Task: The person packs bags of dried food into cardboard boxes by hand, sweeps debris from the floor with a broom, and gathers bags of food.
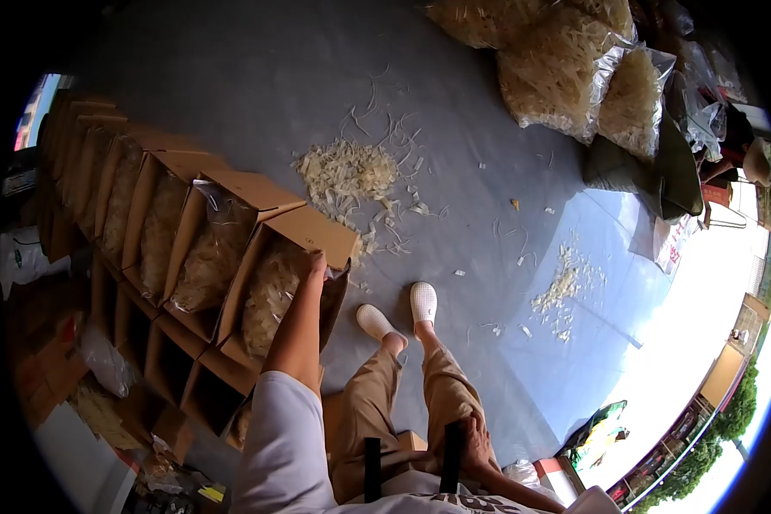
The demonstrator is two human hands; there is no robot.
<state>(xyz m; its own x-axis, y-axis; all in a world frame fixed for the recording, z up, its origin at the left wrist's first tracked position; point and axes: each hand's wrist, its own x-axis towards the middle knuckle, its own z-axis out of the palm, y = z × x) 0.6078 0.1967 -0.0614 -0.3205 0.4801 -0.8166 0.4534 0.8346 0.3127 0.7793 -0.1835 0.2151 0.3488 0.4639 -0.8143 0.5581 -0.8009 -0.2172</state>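
From here I see a gray floor with a big pile of pale strips, a small pile where it is bright, and loose bits. Left, full boxes sit on lower boxes.

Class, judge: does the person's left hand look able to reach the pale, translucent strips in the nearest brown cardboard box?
Probably yes: the left hand is at the box, whose open side leaves the strips uncovered by cardboard.

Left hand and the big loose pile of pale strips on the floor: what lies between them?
In the head view, the nearest box's brown cardboard panel lies between the left hand and the pile.
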